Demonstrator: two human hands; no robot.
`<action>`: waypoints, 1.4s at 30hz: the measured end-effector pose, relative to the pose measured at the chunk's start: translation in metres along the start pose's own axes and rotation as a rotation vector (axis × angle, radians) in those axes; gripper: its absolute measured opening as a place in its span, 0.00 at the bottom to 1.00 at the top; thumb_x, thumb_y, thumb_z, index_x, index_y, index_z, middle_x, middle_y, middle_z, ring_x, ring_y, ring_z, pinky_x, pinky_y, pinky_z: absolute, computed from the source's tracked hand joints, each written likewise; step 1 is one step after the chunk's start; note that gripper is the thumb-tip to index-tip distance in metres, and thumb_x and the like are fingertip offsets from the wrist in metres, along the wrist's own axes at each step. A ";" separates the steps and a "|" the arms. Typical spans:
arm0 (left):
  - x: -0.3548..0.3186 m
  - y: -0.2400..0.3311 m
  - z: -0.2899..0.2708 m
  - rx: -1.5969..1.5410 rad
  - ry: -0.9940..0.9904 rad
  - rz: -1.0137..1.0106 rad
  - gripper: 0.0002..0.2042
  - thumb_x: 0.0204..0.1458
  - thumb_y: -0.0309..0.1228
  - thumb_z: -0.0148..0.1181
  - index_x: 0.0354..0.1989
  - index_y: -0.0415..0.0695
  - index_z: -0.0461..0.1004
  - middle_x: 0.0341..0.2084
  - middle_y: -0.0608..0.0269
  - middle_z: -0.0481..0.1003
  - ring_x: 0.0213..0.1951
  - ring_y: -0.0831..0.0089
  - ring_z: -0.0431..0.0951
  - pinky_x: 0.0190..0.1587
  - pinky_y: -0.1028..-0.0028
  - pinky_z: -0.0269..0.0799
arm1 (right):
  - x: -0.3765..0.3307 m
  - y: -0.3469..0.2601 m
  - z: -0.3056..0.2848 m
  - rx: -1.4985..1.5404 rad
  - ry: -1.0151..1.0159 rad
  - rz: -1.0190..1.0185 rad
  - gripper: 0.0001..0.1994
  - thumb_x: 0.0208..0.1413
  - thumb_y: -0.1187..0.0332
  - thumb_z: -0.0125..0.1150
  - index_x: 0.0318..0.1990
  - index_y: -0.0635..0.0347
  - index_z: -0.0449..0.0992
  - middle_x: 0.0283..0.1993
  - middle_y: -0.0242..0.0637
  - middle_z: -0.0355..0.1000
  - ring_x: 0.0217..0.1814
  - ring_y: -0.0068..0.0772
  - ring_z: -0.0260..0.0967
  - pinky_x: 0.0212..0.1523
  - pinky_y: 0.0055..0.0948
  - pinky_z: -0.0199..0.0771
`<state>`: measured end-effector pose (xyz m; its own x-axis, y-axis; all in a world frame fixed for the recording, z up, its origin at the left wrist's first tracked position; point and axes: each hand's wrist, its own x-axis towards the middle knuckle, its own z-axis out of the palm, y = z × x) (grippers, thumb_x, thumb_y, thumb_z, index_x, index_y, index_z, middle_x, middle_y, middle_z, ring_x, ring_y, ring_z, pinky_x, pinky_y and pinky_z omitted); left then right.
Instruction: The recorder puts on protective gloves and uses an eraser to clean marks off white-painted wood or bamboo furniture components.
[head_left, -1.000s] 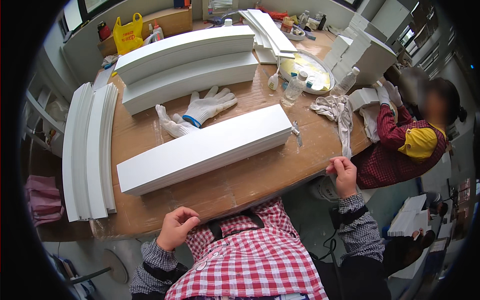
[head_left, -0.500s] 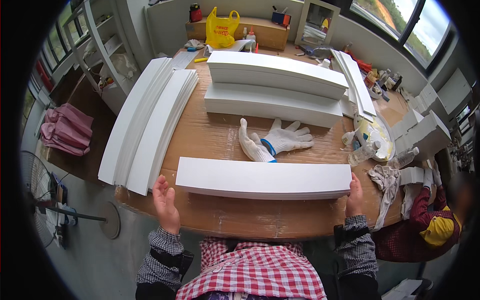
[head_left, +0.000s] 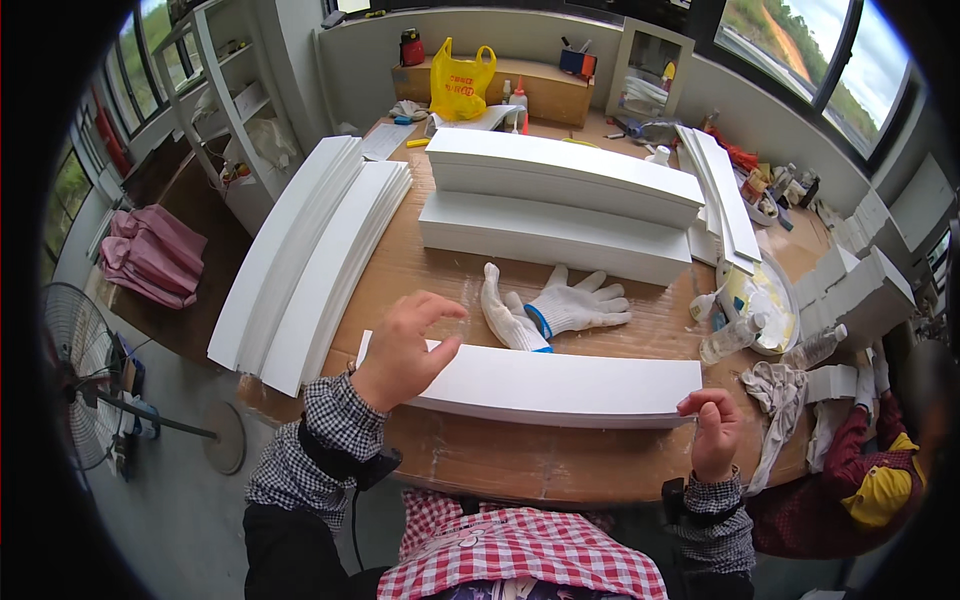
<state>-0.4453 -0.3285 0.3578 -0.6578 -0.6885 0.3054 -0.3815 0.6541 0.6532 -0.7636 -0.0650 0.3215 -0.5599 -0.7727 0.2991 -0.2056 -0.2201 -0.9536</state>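
Bare hands over either end of a white board stack

Head view: the left hand (head_left: 405, 350) has thumb and fingers spread apart, grasping nothing, above the left end of a neat stack of long, flat white boards (head_left: 560, 385) near the front of the brown-covered table (head_left: 480, 465). The right hand (head_left: 712, 432) is loosely curled at the stack's right end; whether it grips or merely touches the boards, I cannot tell from this angle.

Behind the stack lie white knitted gloves with blue cuffs (head_left: 580, 300), between it and two long, white board piles (head_left: 560, 240). More curved-looking white strips (head_left: 315, 270) stand to the left. A crumpled off-white cloth (head_left: 775, 410) and a clear plastic bottle (head_left: 733, 340) sit right. The left hand hides part of the stack's left end.

The left forearm slants inward from lower left; the right rises nearly straight.
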 end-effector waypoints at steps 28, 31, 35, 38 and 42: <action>-0.055 0.011 0.032 0.210 -0.014 0.283 0.21 0.40 0.31 0.69 0.46 0.46 0.76 0.38 0.60 0.77 0.42 0.63 0.75 0.49 0.65 0.66 | 0.006 0.005 0.157 0.351 -0.743 0.996 0.10 0.63 0.72 0.45 0.49 0.65 0.65 0.28 0.41 0.74 0.24 0.29 0.72 0.26 0.25 0.75; -0.053 0.021 0.034 -0.241 -0.107 -0.016 0.22 0.40 0.42 0.72 0.39 0.41 0.73 0.32 0.57 0.74 0.36 0.65 0.75 0.41 0.68 0.70 | -0.001 0.007 0.170 0.410 -0.738 0.987 0.10 0.63 0.73 0.44 0.49 0.65 0.65 0.28 0.42 0.74 0.25 0.30 0.72 0.27 0.26 0.75; -0.055 0.020 0.036 -0.149 -0.263 -0.136 0.26 0.37 0.50 0.74 0.29 0.39 0.72 0.25 0.52 0.75 0.30 0.57 0.78 0.34 0.63 0.73 | -0.007 0.010 0.176 0.410 -0.727 0.983 0.10 0.63 0.72 0.44 0.50 0.63 0.65 0.29 0.45 0.73 0.25 0.34 0.73 0.29 0.31 0.77; -0.055 0.023 0.035 -0.191 -0.231 -0.155 0.24 0.39 0.48 0.73 0.30 0.40 0.71 0.26 0.53 0.75 0.31 0.57 0.78 0.34 0.63 0.73 | -0.008 0.038 0.164 0.625 -0.814 0.979 0.12 0.65 0.67 0.41 0.52 0.58 0.63 0.28 0.47 0.73 0.22 0.36 0.72 0.32 0.38 0.79; -0.047 0.024 0.037 -0.184 -0.221 -0.176 0.18 0.42 0.38 0.71 0.30 0.38 0.71 0.25 0.55 0.74 0.29 0.64 0.76 0.34 0.68 0.72 | -0.003 0.021 0.166 0.901 -0.933 0.949 0.16 0.65 0.66 0.33 0.58 0.56 0.59 0.26 0.45 0.70 0.21 0.35 0.70 0.38 0.38 0.80</action>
<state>-0.4475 -0.2687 0.3329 -0.7248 -0.6882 0.0326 -0.3914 0.4501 0.8026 -0.6331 -0.1661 0.2944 0.5270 -0.8289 -0.1876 0.6193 0.5258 -0.5831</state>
